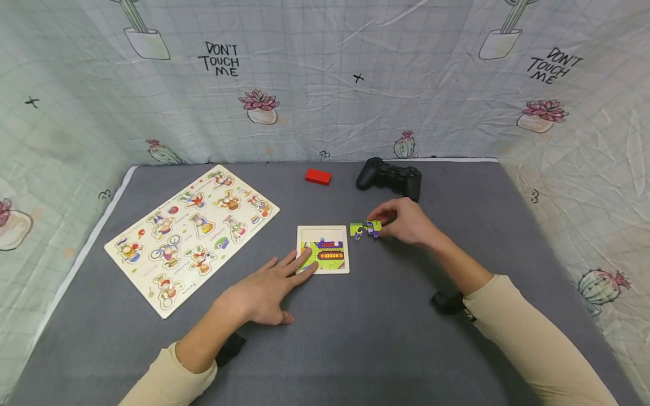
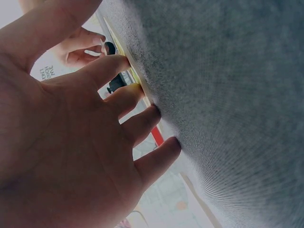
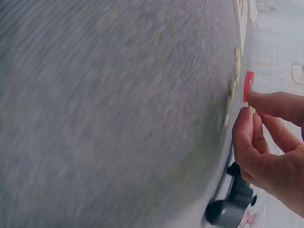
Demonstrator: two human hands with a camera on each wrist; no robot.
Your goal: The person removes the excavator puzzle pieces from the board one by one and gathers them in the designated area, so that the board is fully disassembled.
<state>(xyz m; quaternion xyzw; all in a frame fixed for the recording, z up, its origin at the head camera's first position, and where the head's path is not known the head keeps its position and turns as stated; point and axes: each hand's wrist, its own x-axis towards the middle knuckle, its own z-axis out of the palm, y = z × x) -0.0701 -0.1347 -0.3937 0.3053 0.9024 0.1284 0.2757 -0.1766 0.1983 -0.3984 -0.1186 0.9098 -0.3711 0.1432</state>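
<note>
A small square jigsaw tray [image 1: 322, 232] with a pale wooden frame lies mid-table. Green, yellow and purple pieces [image 1: 330, 256] fill its lower part, and its upper part shows bare wood. My left hand [image 1: 266, 290] lies spread, its straight fingertips resting on the tray's lower left corner and partly covering the picture. To the right of the tray, my right hand [image 1: 408, 223] pinches a jigsaw piece [image 1: 374, 227] between thumb and fingers. Another loose green-and-purple piece [image 1: 356, 230] lies between that hand and the tray. The right wrist view shows the pinched piece edge-on, raised off the cloth.
A large pale board [image 1: 190, 237] with cartoon animal figures lies slanted at the left. Behind the tray sits a red block [image 1: 318, 177]. A black game controller [image 1: 390, 177] lies just beyond my right hand. Printed fabric [image 1: 315, 73] hangs behind the grey-covered table.
</note>
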